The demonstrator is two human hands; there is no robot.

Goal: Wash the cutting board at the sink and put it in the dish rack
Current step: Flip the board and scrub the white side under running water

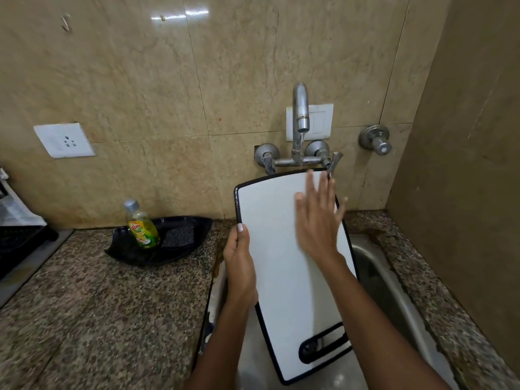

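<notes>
The white cutting board [277,249] with a black rim and a handle slot at its near end stood tilted over the steel sink [394,280], its far end under the tap.

Dish rack [19,243] cut by left edge, right-hand fingers [323,192] blurred — sink [394,291] largely hidden

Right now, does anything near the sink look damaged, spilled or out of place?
Nothing is spilled. One oddity: a white switch plate sits directly behind the running faucet, close to the water. Brownish stains mark the counter at the sink corner. The cutting board looks intact.
</notes>
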